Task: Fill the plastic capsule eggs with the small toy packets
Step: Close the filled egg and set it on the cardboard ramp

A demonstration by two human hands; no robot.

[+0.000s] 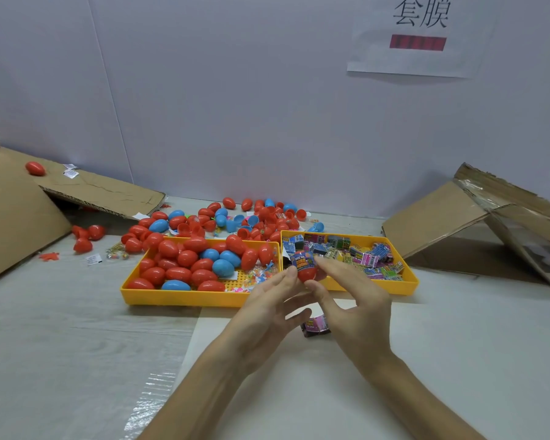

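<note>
Red egg half (307, 274), packet (303, 260) protruding from top, clamped in right hand (359, 308) grip; left hand (265, 308) grip apart, straight fingertips touching it, above yellow trays (185, 300).

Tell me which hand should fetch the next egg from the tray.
Left, probably: the egg tray lies just beyond the left hand, its fingers straight, while the right hand pinches the red egg half with the packet in it.

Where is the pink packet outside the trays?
Head view: the pink packet lies on the white sheet beneath the right hand, before the right tray.
</note>
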